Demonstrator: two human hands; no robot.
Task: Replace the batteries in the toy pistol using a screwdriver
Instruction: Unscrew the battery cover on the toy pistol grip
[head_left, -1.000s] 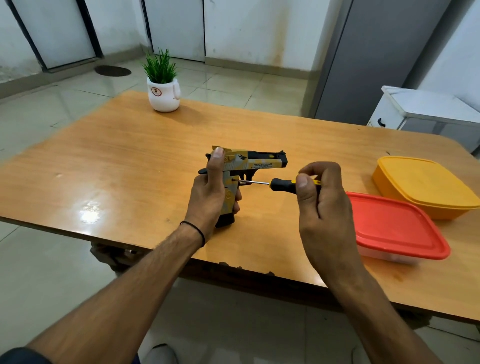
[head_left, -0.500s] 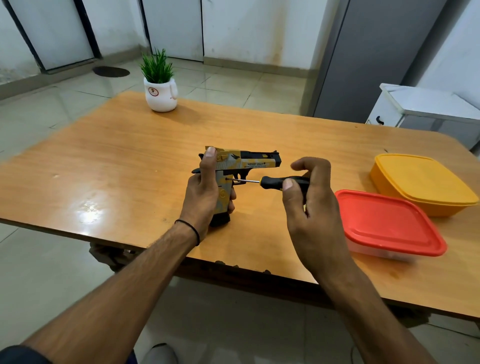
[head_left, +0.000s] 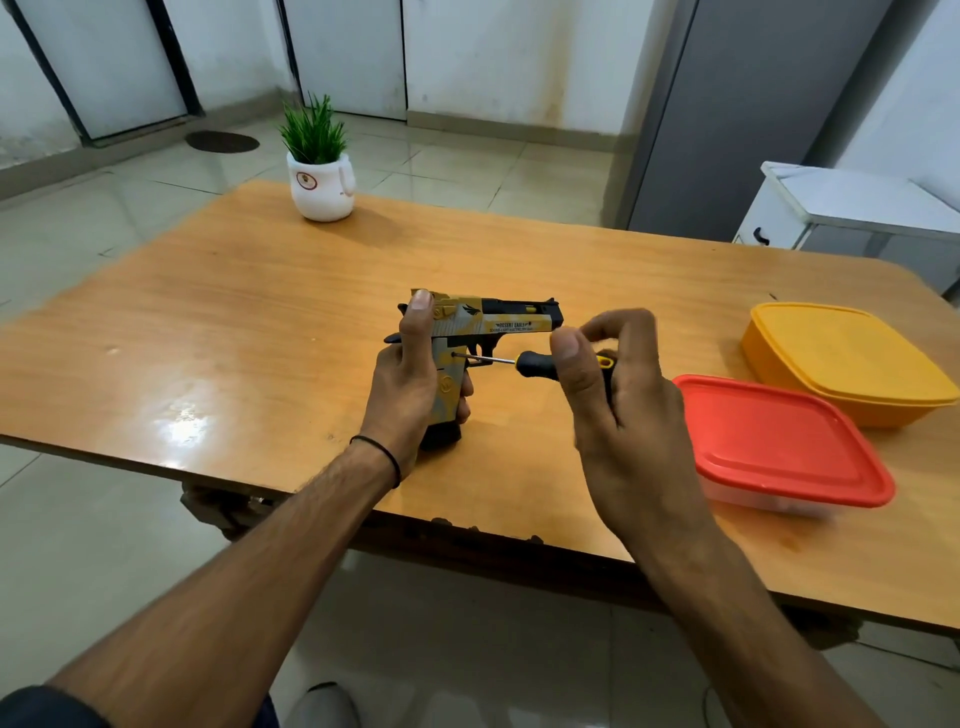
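Gripping the pistol (head_left: 498, 325) upright in our left hand (head_left: 410, 395), we pinch the screwdriver (head_left: 532, 362) with our right hand (head_left: 623, 415) — its tip against the pistol, a red box (head_left: 779, 441) at three o'clock.

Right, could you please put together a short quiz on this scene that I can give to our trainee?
1. True or false: the left hand holds the toy pistol upright by its grip.
2. Where is the tip of the screwdriver? A. Inside the muzzle. B. Against the side of the grip, near the trigger. C. In mid-air, touching nothing.
3. Fill in the blank: the container nearest the right hand has a ___ lid.
Key: 1 true; 2 B; 3 red.
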